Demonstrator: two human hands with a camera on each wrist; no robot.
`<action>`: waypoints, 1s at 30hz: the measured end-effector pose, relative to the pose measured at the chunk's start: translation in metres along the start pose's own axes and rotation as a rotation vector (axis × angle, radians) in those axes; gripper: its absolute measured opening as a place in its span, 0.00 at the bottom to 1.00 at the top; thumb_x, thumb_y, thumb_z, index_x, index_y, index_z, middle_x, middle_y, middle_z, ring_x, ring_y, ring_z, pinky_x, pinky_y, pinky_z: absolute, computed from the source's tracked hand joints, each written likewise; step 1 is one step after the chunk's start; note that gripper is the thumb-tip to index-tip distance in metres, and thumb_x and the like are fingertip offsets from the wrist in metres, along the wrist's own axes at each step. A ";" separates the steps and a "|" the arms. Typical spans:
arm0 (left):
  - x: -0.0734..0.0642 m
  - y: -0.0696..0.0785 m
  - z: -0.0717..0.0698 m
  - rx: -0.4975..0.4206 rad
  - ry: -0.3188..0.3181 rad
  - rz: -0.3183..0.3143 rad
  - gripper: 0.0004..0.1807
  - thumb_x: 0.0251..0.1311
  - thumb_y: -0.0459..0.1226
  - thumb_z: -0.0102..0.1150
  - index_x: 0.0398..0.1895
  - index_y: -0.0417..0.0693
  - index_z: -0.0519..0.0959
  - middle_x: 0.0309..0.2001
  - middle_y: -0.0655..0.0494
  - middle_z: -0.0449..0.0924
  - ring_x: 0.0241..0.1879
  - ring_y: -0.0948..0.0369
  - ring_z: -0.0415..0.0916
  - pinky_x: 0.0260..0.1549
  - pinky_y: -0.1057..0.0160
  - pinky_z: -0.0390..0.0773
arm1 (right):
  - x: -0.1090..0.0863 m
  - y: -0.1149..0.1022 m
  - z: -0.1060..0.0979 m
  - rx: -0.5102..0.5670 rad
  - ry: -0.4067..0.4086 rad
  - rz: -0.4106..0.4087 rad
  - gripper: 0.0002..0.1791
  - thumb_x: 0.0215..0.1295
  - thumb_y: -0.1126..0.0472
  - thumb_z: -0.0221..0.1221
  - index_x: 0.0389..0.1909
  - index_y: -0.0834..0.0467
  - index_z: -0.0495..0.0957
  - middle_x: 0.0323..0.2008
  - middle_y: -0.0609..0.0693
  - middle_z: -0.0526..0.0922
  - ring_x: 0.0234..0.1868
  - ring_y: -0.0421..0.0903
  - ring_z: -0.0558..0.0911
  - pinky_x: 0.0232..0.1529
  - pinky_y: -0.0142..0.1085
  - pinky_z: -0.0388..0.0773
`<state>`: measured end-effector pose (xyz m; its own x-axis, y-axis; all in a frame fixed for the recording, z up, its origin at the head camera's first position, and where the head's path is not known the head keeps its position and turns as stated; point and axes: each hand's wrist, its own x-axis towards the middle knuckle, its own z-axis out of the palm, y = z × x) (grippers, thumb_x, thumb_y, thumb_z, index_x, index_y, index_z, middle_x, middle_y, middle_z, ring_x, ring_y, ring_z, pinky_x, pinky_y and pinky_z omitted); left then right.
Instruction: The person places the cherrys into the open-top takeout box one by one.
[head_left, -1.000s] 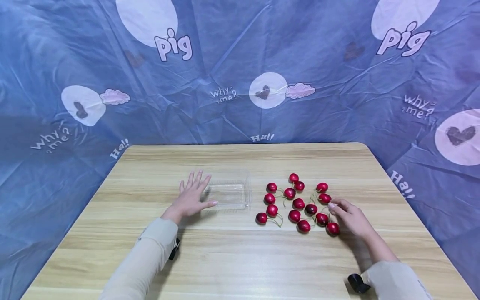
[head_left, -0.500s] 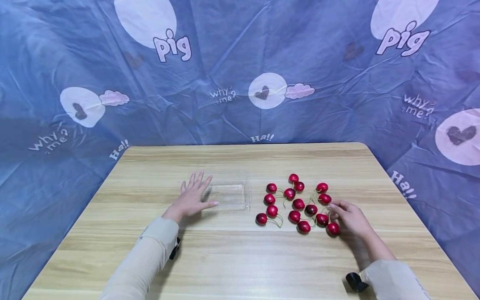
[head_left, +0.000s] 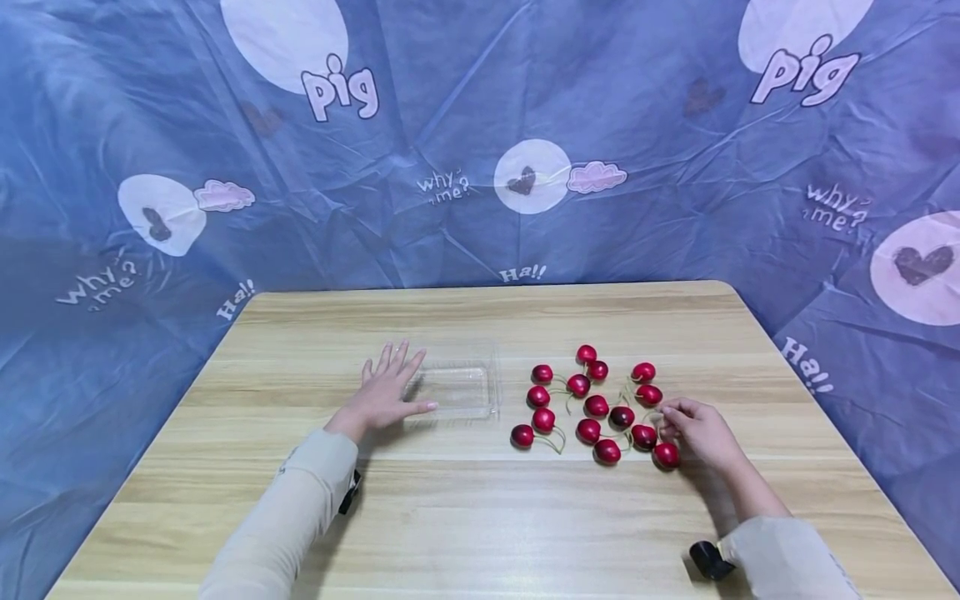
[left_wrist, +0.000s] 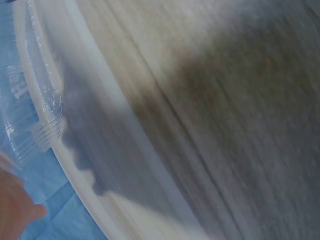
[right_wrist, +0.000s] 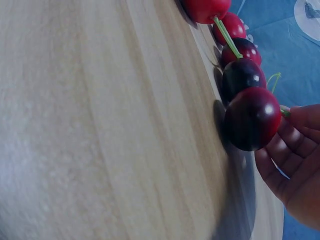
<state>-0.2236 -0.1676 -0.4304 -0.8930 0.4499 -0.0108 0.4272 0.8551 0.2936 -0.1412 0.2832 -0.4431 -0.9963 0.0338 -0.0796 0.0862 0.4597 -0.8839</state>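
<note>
A clear plastic box [head_left: 457,414] stands on the wooden table, left of several red cherries [head_left: 596,406] with green stems. Spread wide, the fingers of my left hand [head_left: 384,398] lie over the box's left edge; whether they press on it I cannot tell. The left wrist view catches the box's ribbed wall [left_wrist: 37,135] and part of that hand [left_wrist: 15,205]. At the right side of the cherries, my right hand [head_left: 701,429] pinches a green stem between thumb and finger. The right wrist view has this stem leading to a dark red cherry [right_wrist: 252,119] that appears low, at the table surface.
Bare wooden table [head_left: 480,525] lies in front of the box and the cherries. Behind it hangs a blue printed cloth [head_left: 442,233]. A dark wrist camera [head_left: 711,561] sits at the right sleeve.
The head view has shifted slightly. Both hands and the cherries stay nearly where they were; the right fingertips have closed a little more on the stem.
</note>
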 end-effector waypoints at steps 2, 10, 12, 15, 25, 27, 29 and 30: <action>0.001 -0.001 -0.001 0.007 -0.012 -0.006 0.47 0.48 0.63 0.46 0.67 0.53 0.42 0.66 0.46 0.30 0.62 0.47 0.22 0.53 0.39 0.30 | 0.000 -0.001 0.000 0.015 -0.006 0.008 0.16 0.65 0.65 0.42 0.42 0.78 0.66 0.23 0.53 0.75 0.22 0.38 0.73 0.21 0.31 0.70; 0.002 -0.002 -0.003 0.026 -0.032 -0.005 0.49 0.45 0.67 0.43 0.67 0.54 0.41 0.66 0.48 0.28 0.62 0.47 0.22 0.53 0.38 0.33 | -0.002 -0.003 0.001 0.042 -0.014 0.002 0.16 0.64 0.66 0.45 0.41 0.79 0.66 0.27 0.56 0.77 0.24 0.39 0.74 0.25 0.31 0.73; 0.002 -0.002 -0.004 0.026 -0.031 0.000 0.50 0.45 0.67 0.42 0.67 0.53 0.42 0.66 0.47 0.28 0.62 0.47 0.22 0.53 0.37 0.33 | -0.002 -0.004 0.001 0.051 -0.011 0.005 0.16 0.64 0.66 0.45 0.41 0.79 0.65 0.27 0.56 0.77 0.24 0.39 0.75 0.25 0.31 0.73; 0.002 -0.002 -0.004 0.024 -0.031 0.005 0.50 0.45 0.68 0.41 0.67 0.52 0.43 0.66 0.47 0.28 0.62 0.46 0.23 0.53 0.37 0.34 | -0.004 -0.005 0.000 0.073 -0.007 0.023 0.17 0.64 0.65 0.45 0.42 0.79 0.65 0.26 0.55 0.78 0.23 0.39 0.75 0.25 0.31 0.73; 0.002 -0.003 -0.002 0.019 -0.025 0.007 0.49 0.46 0.67 0.42 0.67 0.50 0.44 0.66 0.45 0.29 0.62 0.43 0.26 0.53 0.37 0.34 | -0.008 -0.007 -0.003 0.131 0.013 0.056 0.18 0.63 0.64 0.46 0.42 0.80 0.64 0.23 0.48 0.78 0.24 0.37 0.76 0.28 0.29 0.74; 0.002 -0.004 -0.002 0.025 -0.025 0.007 0.49 0.46 0.68 0.40 0.67 0.50 0.44 0.66 0.45 0.29 0.62 0.43 0.27 0.53 0.38 0.34 | -0.008 -0.008 -0.003 0.140 0.020 0.061 0.18 0.63 0.63 0.47 0.41 0.79 0.65 0.22 0.46 0.78 0.25 0.36 0.76 0.28 0.28 0.74; 0.003 -0.004 -0.001 0.030 -0.027 0.009 0.50 0.45 0.69 0.38 0.67 0.50 0.43 0.66 0.45 0.29 0.62 0.43 0.26 0.53 0.38 0.34 | -0.008 -0.009 -0.003 0.154 0.028 0.058 0.17 0.63 0.63 0.48 0.39 0.78 0.67 0.22 0.44 0.78 0.25 0.36 0.77 0.29 0.28 0.74; 0.003 -0.004 -0.001 0.030 -0.027 0.010 0.50 0.45 0.69 0.38 0.67 0.50 0.43 0.66 0.45 0.29 0.62 0.43 0.26 0.53 0.38 0.34 | -0.008 -0.009 -0.003 0.161 0.030 0.052 0.17 0.63 0.63 0.48 0.39 0.77 0.68 0.22 0.44 0.78 0.25 0.36 0.77 0.29 0.28 0.74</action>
<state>-0.2280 -0.1702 -0.4304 -0.8846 0.4651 -0.0342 0.4407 0.8577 0.2649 -0.1338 0.2816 -0.4331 -0.9899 0.0815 -0.1157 0.1355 0.3089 -0.9414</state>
